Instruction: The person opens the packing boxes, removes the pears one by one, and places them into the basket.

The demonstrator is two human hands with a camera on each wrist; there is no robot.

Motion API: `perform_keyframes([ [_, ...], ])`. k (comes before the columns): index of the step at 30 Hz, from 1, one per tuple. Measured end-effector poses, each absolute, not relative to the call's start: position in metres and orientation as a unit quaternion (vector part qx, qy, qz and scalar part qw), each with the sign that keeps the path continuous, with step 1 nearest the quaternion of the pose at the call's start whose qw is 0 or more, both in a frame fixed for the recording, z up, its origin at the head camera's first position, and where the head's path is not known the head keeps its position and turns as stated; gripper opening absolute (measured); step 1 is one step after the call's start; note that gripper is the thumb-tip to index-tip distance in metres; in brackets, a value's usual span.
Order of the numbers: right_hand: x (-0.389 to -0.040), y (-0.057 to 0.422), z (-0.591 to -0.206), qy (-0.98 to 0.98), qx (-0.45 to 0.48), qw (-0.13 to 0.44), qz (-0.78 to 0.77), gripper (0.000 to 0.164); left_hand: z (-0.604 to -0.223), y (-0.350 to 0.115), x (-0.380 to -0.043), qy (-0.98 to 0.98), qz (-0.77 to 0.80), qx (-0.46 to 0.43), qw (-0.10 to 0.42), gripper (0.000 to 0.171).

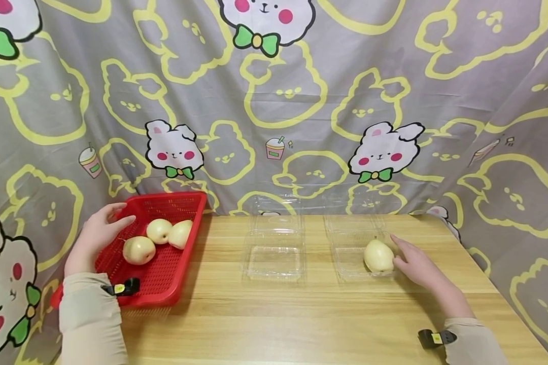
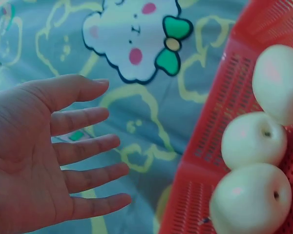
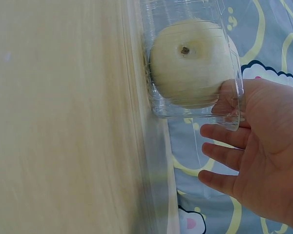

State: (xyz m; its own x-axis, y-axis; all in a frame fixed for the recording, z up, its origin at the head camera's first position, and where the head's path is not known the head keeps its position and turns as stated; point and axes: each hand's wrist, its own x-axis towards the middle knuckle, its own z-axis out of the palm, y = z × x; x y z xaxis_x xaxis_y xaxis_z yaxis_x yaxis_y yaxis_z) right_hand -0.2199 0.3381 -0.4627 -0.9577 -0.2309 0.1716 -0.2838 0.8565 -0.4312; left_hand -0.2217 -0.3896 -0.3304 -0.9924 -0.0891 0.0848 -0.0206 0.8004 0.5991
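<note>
My left hand [image 1: 101,230] hovers at the left rim of a red plastic basket [image 1: 173,289], fingers spread and nothing in them. In the left wrist view, the palm of this hand [image 2: 49,156] faces the camera, apart from three pale yellow pears [image 2: 254,200] lying in the basket. On the right, another pear [image 1: 378,256] sits in the right part of an unlidded clear plastic box [image 1: 349,261]. My right hand [image 1: 417,263] is at that box's right side, thumb by the pear, the other fingers loosely extended outside the wall, as the right wrist view shows.
A second clear plastic box [image 1: 274,261], its lid [image 1: 276,210] raised behind it, stands mid-table. Both rest on a wooden table [image 1: 292,319]. A patterned curtain [image 1: 301,101] hangs behind and along both sides, close to the boxes' lids.
</note>
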Motion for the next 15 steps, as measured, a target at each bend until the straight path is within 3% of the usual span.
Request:
perform_keyframes([
  [15,-0.219,0.337,-0.461,-0.962,0.136,0.062,0.23,0.062,-0.306,-0.335,-0.209,-0.941,-0.318,0.013,0.112,0.069],
])
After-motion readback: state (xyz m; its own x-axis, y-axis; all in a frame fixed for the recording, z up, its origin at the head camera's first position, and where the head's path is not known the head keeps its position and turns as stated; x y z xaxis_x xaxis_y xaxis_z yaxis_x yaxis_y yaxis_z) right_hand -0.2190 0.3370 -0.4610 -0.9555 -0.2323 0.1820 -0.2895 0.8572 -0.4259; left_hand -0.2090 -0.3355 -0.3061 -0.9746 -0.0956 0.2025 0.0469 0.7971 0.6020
